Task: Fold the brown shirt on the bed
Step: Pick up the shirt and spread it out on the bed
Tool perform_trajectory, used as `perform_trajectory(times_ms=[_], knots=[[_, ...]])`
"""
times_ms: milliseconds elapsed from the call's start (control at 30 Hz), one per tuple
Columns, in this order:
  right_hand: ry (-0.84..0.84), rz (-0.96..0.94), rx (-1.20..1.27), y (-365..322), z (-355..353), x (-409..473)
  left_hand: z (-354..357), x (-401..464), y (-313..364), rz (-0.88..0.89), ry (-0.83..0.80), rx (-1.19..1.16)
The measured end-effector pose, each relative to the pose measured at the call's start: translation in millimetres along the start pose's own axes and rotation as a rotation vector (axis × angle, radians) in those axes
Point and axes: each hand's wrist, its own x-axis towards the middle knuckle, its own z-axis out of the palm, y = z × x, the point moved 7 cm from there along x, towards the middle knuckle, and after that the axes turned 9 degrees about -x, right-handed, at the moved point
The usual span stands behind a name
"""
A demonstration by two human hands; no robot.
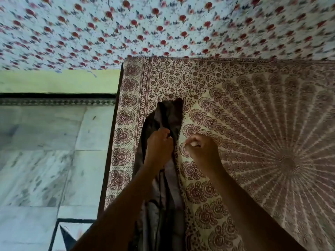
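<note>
The brown shirt (166, 160) lies bunched into a long narrow strip on the bed (253, 105), running along the bed's left edge from the near edge toward the far left corner, its far end stopping short of that corner. The bed is covered with a cream bedspread (272, 142) printed in dark red, with a floral border along the edges and a radiating mandala toward the right. The left hand (158, 145) is curled tight and grips a fold of the shirt partway up the strip. The right hand (201, 149) sits just beside the shirt's right edge, over the bedspread, its fingers curled in; whether they pinch any cloth cannot be told. Beyond the bed's far edge hangs a pale fabric with red flowers (126, 24). Left of the bed lies a marble floor (45, 151).
</note>
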Motion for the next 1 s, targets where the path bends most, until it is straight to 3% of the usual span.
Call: perform_trajectory(times_ms=[133,367,567,633,800,1000], knots=[[-0.076,0.072,-0.007,47.8,35.0,63.3,39.1,74.5,-54.1,-0.061,-0.093,0.187],[-0.140,0.213,0.068,129.7,87.6,130.3,92.4,150.8,-147.7,-0.183,-0.132,0.254],[-0.116,0.366,0.183,165.8,106.0,151.0,69.8,133.0,-116.1,-0.157,0.114,-0.264],[-0.107,0.404,0.222,171.7,108.5,152.8,61.0,112.1,-106.9,-0.208,0.101,-0.355],[-0.151,0.437,0.287,178.3,129.5,160.0,30.9,57.6,-120.1,-0.419,-0.023,-0.264],[-0.171,0.297,0.103,146.1,147.4,175.9,-18.3,2.2,-124.6,-0.452,0.007,-0.707]])
